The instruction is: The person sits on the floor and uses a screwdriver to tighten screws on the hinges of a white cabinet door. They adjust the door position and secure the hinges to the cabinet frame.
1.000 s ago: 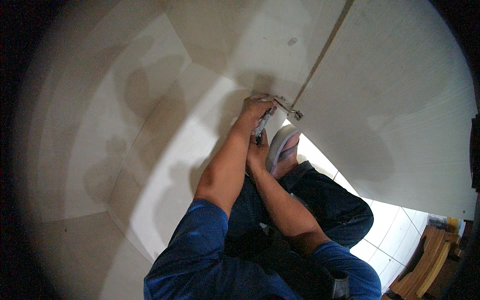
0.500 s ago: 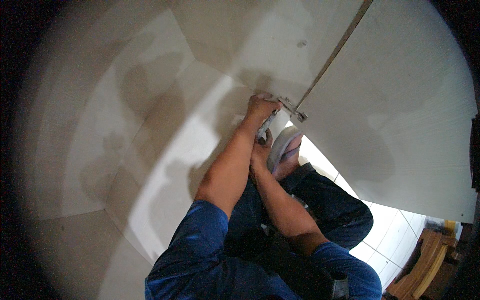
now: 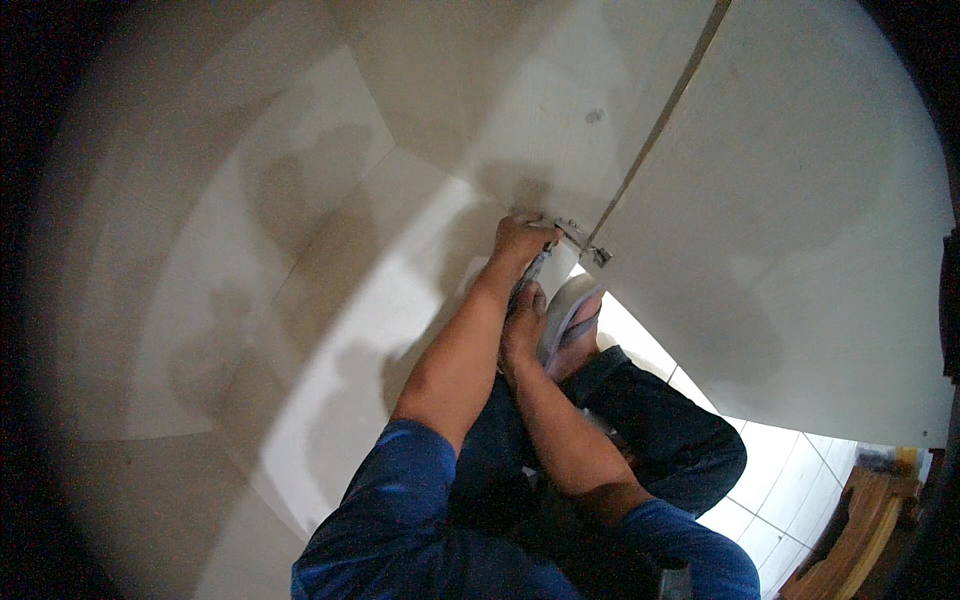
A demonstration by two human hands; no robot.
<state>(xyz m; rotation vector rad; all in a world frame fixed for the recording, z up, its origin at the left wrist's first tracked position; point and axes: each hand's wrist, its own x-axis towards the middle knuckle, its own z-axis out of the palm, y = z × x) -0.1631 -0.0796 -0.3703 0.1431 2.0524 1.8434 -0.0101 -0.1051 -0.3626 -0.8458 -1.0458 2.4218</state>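
Observation:
My left hand (image 3: 525,240) has its fingers closed around the upper end of a slim grey tool (image 3: 538,268), right beside a metal hinge (image 3: 598,255) at the corner of a pale door panel (image 3: 780,200). My right hand (image 3: 524,322) grips the tool's lower end, just below and behind my left forearm. The tool's exact kind cannot be made out, and whether its tip touches the hinge is hidden by my fingers. My sandalled foot (image 3: 570,320) rests just right of my right hand, under the hinge.
Pale boards (image 3: 350,240) form an inside corner around me on the left and top, with shadows on them. My bent knee in dark jeans (image 3: 680,440) is at lower right, over white floor tiles (image 3: 790,480). A brown wooden piece (image 3: 850,530) stands at the far lower right.
The whole scene has shifted slightly down in the picture. Both hands stay on the tool by the hinge; my right hand now covers more of its lower end.

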